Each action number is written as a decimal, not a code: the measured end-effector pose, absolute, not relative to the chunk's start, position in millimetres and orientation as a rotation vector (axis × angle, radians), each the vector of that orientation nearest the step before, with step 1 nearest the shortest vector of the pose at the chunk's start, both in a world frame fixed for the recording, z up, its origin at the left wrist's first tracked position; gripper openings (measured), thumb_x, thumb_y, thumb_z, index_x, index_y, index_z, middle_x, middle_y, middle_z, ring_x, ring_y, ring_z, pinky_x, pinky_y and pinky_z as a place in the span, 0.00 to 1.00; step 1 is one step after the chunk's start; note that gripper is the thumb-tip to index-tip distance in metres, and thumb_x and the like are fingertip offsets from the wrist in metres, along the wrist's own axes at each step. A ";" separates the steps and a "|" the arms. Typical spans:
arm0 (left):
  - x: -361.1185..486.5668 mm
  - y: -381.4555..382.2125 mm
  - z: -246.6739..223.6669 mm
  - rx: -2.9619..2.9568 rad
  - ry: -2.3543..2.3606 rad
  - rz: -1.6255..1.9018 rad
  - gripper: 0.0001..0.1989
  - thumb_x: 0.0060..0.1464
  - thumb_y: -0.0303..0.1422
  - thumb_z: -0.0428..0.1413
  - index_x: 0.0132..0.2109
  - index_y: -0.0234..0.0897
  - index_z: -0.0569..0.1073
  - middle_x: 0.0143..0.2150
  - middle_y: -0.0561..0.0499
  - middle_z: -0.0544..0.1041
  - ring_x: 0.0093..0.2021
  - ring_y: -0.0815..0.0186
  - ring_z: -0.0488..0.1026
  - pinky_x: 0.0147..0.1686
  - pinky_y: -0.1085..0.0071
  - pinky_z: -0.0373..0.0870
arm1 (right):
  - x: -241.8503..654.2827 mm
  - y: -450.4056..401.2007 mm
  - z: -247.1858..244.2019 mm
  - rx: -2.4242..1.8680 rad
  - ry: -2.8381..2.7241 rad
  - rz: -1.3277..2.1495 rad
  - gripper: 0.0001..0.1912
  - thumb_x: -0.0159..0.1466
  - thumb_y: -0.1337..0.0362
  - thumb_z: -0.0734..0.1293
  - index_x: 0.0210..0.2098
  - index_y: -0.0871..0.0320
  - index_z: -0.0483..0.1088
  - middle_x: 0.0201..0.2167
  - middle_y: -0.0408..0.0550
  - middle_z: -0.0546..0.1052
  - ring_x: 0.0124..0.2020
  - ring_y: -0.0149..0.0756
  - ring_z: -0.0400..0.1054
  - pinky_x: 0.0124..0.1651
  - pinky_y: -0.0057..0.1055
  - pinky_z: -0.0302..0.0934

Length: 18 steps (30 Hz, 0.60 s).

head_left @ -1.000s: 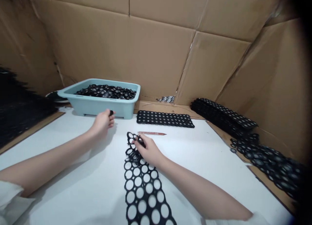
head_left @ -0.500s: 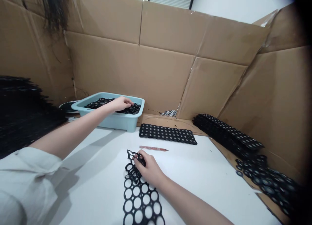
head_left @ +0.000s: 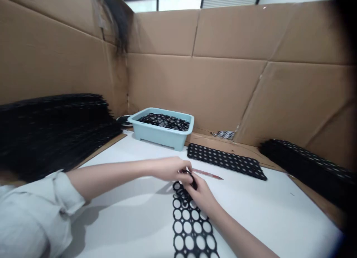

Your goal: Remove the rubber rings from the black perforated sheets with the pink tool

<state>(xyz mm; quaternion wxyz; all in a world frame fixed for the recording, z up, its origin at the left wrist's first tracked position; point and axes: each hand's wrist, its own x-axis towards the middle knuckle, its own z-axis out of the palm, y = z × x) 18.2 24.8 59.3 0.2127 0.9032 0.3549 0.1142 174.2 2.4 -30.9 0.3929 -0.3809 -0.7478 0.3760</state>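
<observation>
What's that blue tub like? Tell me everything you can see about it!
The blue tub is pale, smooth and looks like plastic. It's a rectangle with rounded corners, an open top, a wide rim and sides that slope inward toward the bottom. Lots of small black ring pieces fill it nearly to the top. It stands upright at the back of the white table, near the cardboard wall. The left hand and right hand aren't touching it.

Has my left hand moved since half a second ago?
Yes: your left hand has left the blue tub, coming back toward you to meet the right hand.
</observation>
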 end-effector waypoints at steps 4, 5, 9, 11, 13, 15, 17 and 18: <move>9.2 14.0 41.6 2.410 1.232 0.457 0.08 0.53 0.29 0.46 0.33 0.33 0.69 0.27 0.49 0.74 0.29 0.67 0.69 0.29 0.75 0.62 | 175.0 3.1 -35.0 -0.986 -1.850 1.071 0.15 0.57 0.57 0.61 0.40 0.59 0.61 0.37 0.49 0.70 0.33 0.35 0.66 0.36 0.32 0.61; 1.5 15.3 43.9 2.377 1.279 0.480 0.08 0.52 0.29 0.46 0.32 0.33 0.69 0.26 0.50 0.73 0.28 0.68 0.69 0.28 0.75 0.62 | 175.2 3.4 -36.9 -0.993 -1.811 1.101 0.17 0.57 0.56 0.61 0.42 0.58 0.59 0.39 0.49 0.68 0.31 0.33 0.65 0.35 0.32 0.62; -41.9 13.3 67.4 2.244 1.421 0.557 0.06 0.50 0.28 0.47 0.35 0.34 0.68 0.23 0.53 0.71 0.24 0.70 0.67 0.26 0.76 0.62 | 175.1 1.4 -40.4 -0.955 -1.761 1.128 0.25 0.56 0.56 0.62 0.50 0.54 0.50 0.45 0.50 0.62 0.29 0.29 0.64 0.34 0.32 0.62; -65.9 5.9 80.1 2.173 1.482 0.595 0.09 0.51 0.30 0.47 0.40 0.35 0.66 0.22 0.54 0.70 0.22 0.70 0.66 0.23 0.76 0.61 | 174.8 -2.4 -37.1 -0.922 -1.823 1.070 0.27 0.56 0.58 0.63 0.52 0.53 0.47 0.44 0.50 0.63 0.29 0.29 0.64 0.34 0.32 0.62; -88.4 -3.2 90.5 2.090 1.537 0.631 0.10 0.51 0.32 0.46 0.42 0.36 0.63 0.22 0.55 0.68 0.20 0.71 0.64 0.20 0.77 0.60 | 174.6 -7.0 -31.5 -0.902 -1.951 0.987 0.23 0.57 0.59 0.62 0.50 0.53 0.52 0.42 0.48 0.65 0.30 0.30 0.64 0.35 0.31 0.60; -108.0 -12.8 98.2 1.938 1.613 0.766 0.10 0.51 0.33 0.47 0.42 0.38 0.62 0.23 0.55 0.68 0.20 0.71 0.64 0.18 0.78 0.60 | 174.7 -11.0 -26.6 -0.898 -2.091 0.897 0.14 0.58 0.61 0.61 0.44 0.54 0.60 0.39 0.47 0.67 0.31 0.31 0.63 0.36 0.31 0.59; -124.1 -22.9 103.7 1.900 1.639 0.829 0.09 0.51 0.35 0.48 0.39 0.38 0.64 0.24 0.54 0.67 0.22 0.72 0.64 0.18 0.79 0.58 | 174.9 -13.6 -24.6 -0.903 -2.187 0.831 0.09 0.58 0.61 0.60 0.39 0.55 0.64 0.37 0.47 0.68 0.33 0.32 0.63 0.36 0.30 0.58; -130.9 -28.2 105.7 1.902 1.655 0.812 0.08 0.51 0.36 0.48 0.38 0.37 0.66 0.25 0.53 0.68 0.22 0.72 0.65 0.18 0.79 0.59 | 175.0 -14.4 -24.9 -0.905 -2.221 0.812 0.09 0.58 0.61 0.61 0.37 0.56 0.65 0.37 0.47 0.68 0.33 0.33 0.63 0.36 0.30 0.58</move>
